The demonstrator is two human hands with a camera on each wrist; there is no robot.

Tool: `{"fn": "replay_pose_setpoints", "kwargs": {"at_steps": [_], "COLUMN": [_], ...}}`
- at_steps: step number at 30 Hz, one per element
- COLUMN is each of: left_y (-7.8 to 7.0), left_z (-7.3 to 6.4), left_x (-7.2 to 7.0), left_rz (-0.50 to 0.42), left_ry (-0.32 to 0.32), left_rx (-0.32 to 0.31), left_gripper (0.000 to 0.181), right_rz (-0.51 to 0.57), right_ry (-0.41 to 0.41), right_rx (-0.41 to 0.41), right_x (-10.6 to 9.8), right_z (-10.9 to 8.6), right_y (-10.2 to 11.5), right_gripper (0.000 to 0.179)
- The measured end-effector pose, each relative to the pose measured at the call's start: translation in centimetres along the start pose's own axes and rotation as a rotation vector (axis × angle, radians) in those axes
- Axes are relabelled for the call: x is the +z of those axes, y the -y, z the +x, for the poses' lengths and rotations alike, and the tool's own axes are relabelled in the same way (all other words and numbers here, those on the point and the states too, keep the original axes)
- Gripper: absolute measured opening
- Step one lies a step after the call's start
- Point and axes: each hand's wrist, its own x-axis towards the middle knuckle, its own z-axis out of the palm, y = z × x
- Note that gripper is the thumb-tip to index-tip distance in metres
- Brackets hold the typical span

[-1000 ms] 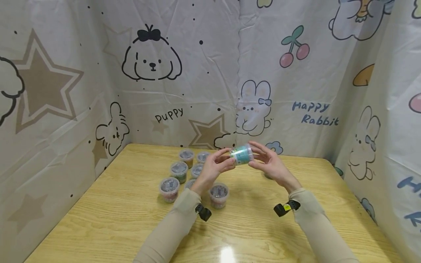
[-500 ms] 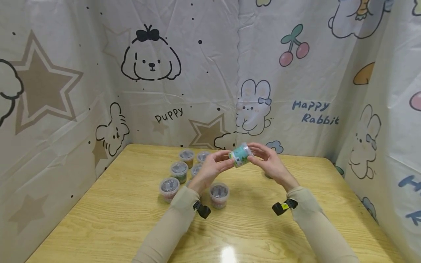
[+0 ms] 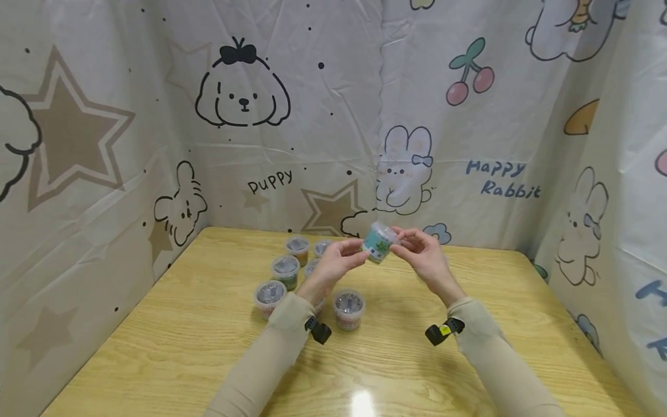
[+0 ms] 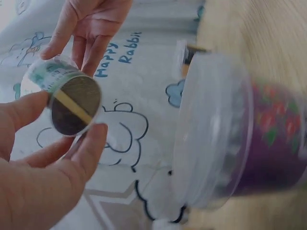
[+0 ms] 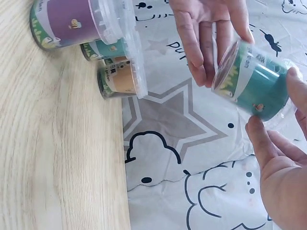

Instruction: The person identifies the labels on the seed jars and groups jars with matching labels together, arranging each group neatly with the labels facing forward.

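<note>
A clear plastic cup with a teal printed label (image 3: 379,243) is held up above the table, tilted with its lidded end to the upper right. My left hand (image 3: 336,265) pinches its lower end between thumb and fingers. At the lid end, my right hand (image 3: 427,260) grips it with thumb and fingertips. The left wrist view shows the cup's round base (image 4: 76,106), dark with a tan strip across it. Bees and green leaves decorate the teal label (image 5: 259,81) in the right wrist view.
Several similar lidded cups stand left of centre on the wooden table (image 3: 182,341); a nearer one (image 3: 349,311) sits apart at their right. A purple cup with red flowers (image 4: 278,134) looms large in the left wrist view. Printed cloth (image 3: 292,139) walls the table's back and sides.
The held cup has turned from nearly sideways to a steeper tilt, its lid end rising. My right hand has shifted slightly left and turned with it; the left hand has barely moved.
</note>
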Motion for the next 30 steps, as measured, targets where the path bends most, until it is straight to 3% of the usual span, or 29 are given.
{"fn": "replay_pose_setpoints", "kwargs": {"at_steps": [4, 8, 15, 20, 30], "left_y": [-0.7, -1.4, -1.9, -2.0, -2.7], "left_z": [0.0, -0.1, -0.1, 0.0, 0.5], "left_x": [-0.3, -0.7, -0.9, -1.4, -2.3], "left_rz": [0.223, 0.322, 0.517, 0.619, 0.823], "left_ry": [-0.043, -0.040, -0.069, -0.030, 0.098], "left_rx": [0.026, 0.070, 0.205, 0.279, 0.234], "left_gripper": [0.037, 0.037, 0.045, 0.048, 0.035], "right_rz": [0.002, 0.016, -0.014, -0.048, -0.145], "right_ry": [0.012, 0.028, 0.058, 0.070, 0.121], "right_rx": [-0.016, -0.016, 0.037, 0.044, 0.069], "right_x": [0.4, 0.7, 1.1, 1.3, 2.0], "right_z": [0.0, 0.1, 0.3, 0.4, 0.4], "right_y": [0.0, -0.2, -0.4, -0.4, -1.6], "right_gripper": [0.029, 0.029, 0.029, 0.028, 0.021]}}
